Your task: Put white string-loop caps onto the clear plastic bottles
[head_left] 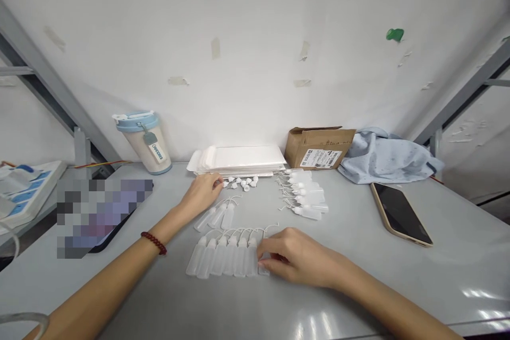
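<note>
My left hand (205,191) reaches to the left edge of a small pile of white caps (246,187). Its fingers are bent together at the caps; what they pinch is hidden. A row of translucent plastic squeeze bottles (221,257) with thin strap loops at their tops lies in front of me. At the right end of that row my right hand (292,256) closes its thumb and fingers on the last bottle (263,270), partly covering it. A few more bottles (218,217) lie behind the row, near my left wrist.
Several bottles (306,196) lie stacked at the right. Behind are white padded envelopes (247,156), a cardboard box (319,147) and blue cloth (386,156). A phone (400,215) lies right; a tumbler (145,143), a blurred-out device (105,218) and a power strip (32,194) are left.
</note>
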`<state>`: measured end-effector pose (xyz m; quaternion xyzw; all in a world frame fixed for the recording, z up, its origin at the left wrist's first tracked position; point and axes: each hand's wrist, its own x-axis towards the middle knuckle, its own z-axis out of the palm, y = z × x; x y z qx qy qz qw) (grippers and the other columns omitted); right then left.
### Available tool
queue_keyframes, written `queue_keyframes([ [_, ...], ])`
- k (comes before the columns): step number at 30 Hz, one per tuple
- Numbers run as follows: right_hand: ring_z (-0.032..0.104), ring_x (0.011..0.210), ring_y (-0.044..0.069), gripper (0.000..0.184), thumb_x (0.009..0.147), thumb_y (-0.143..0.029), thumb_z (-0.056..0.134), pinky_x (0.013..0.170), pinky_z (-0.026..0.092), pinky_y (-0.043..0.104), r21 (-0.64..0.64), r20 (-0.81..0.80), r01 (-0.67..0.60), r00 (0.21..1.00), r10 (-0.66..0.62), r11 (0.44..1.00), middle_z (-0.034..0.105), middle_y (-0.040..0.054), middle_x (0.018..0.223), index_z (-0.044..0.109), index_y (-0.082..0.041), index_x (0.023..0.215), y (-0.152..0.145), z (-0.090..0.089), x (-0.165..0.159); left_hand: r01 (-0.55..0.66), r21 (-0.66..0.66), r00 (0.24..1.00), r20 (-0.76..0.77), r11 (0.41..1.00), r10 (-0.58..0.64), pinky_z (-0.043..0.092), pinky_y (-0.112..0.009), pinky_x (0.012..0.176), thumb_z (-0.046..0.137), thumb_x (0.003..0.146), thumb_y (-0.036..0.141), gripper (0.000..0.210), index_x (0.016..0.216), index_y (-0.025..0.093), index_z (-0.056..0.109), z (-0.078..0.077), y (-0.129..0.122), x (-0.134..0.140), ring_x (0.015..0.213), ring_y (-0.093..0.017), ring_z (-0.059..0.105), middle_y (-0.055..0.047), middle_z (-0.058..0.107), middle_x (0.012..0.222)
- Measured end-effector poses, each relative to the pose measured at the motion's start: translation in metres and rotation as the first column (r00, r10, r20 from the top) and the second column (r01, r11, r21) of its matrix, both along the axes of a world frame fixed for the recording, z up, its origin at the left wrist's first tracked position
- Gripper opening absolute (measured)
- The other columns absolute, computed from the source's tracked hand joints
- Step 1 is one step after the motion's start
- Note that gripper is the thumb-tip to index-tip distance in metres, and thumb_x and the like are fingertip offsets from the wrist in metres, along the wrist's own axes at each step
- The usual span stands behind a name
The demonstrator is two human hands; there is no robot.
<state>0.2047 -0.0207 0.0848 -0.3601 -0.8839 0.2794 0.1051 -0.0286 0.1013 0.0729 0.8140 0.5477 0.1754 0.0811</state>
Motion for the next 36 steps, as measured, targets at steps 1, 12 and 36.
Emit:
queue_keyframes([
  [1, 0.054, 0.059, 0.011, 0.015, 0.087, -0.021, 0.049, 0.057, 0.037, 0.020, -0.011, 0.004, -0.004, 1.000, 0.004, 1.000, 0.063, 0.0008, 0.069, 0.063, -0.018, 0.090, 0.000, 0.000, 0.000, -0.004, -0.009, 1.000, 0.004, 1.000, 0.004, 0.044, -0.031, 0.070, 0.040, 0.081, 0.024, 0.026, 0.087, 0.015, 0.064, 0.000, -0.001, -0.001, 0.079, -0.024, 0.061, -0.009, 0.067, 0.082],
  [12, 0.051, 0.053, 0.011, 0.020, 0.090, -0.029, 0.046, 0.054, 0.034, 0.021, -0.070, 0.071, 0.042, 0.997, -0.037, 0.997, 0.061, -0.0011, 0.063, 0.064, -0.021, 0.084, 0.001, 0.003, 0.004, -0.063, -0.072, 0.991, 0.110, 0.995, 0.071, 0.047, -0.033, 0.073, 0.048, 0.075, 0.028, 0.024, 0.088, 0.017, 0.064, -0.006, -0.017, -0.018, 0.077, -0.023, 0.061, -0.008, 0.065, 0.085],
  [36, 0.049, 0.066, 0.011, 0.021, 0.079, -0.003, 0.045, 0.062, 0.040, 0.022, -0.029, -0.373, 0.090, 0.923, -0.094, 0.996, 0.055, 0.0016, 0.080, 0.058, -0.018, 0.084, -0.001, -0.008, -0.005, 0.594, -0.527, 0.331, 0.849, 0.608, 0.412, 0.045, -0.026, 0.075, 0.067, 0.075, 0.023, 0.017, 0.090, 0.016, 0.062, 0.018, -0.088, 0.037, 0.082, -0.014, 0.057, -0.005, 0.064, 0.094],
])
